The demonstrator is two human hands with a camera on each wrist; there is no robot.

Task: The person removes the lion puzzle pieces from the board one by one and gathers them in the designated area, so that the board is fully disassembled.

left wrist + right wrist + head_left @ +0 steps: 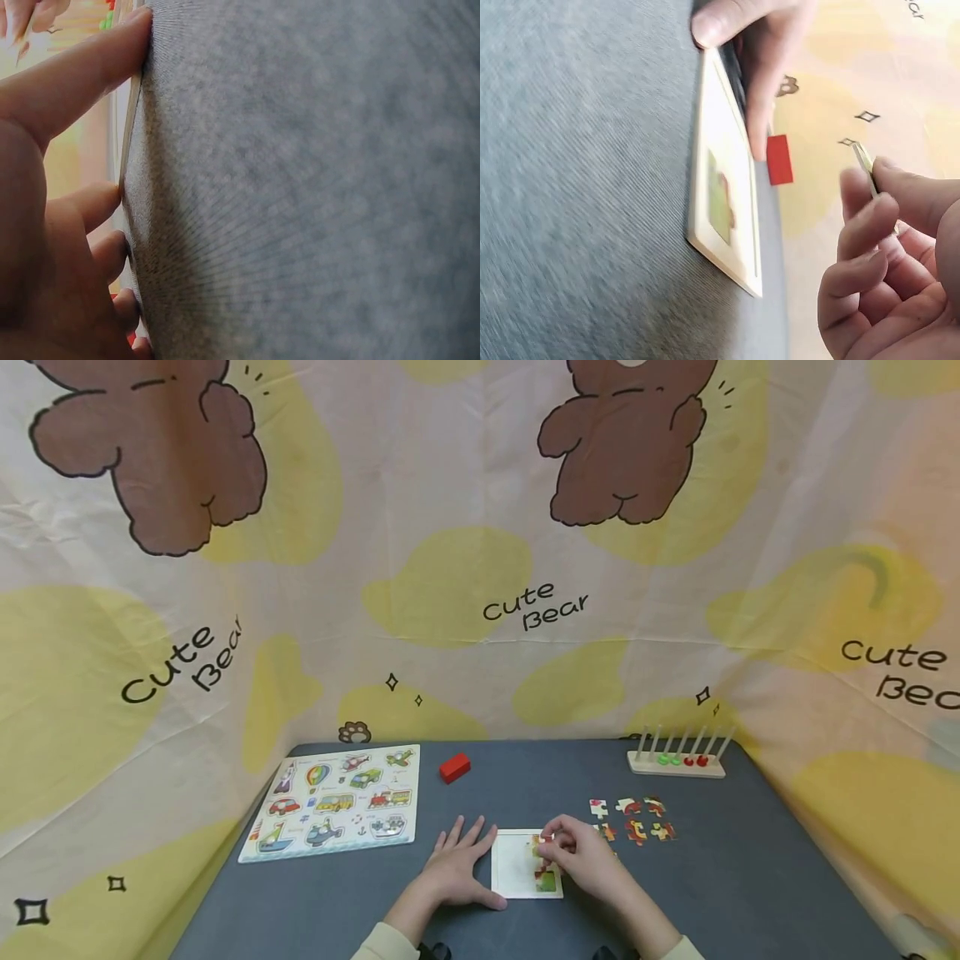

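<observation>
A shallow white puzzle tray (513,867) lies on the table between both hands. My left hand (454,871) is spread out beside it, thumb at the tray's near left corner and index fingertip at its left edge. A green and red puzzle piece (547,882) sits in the tray's near right corner. Over the tray's right side, my right hand (587,857) pinches another puzzle piece (865,159) between thumb and fingertips. The right wrist view shows that piece edge-on and raised above the tray; its picture is mostly hidden.
Several loose puzzle pieces (636,832) lie right of the tray. A wooden peg counter (677,765) with green and red beads stands at the back right. A red block (454,767) lies at the back; a vehicle picture board (341,806) covers the left. A printed curtain (450,610) hangs behind.
</observation>
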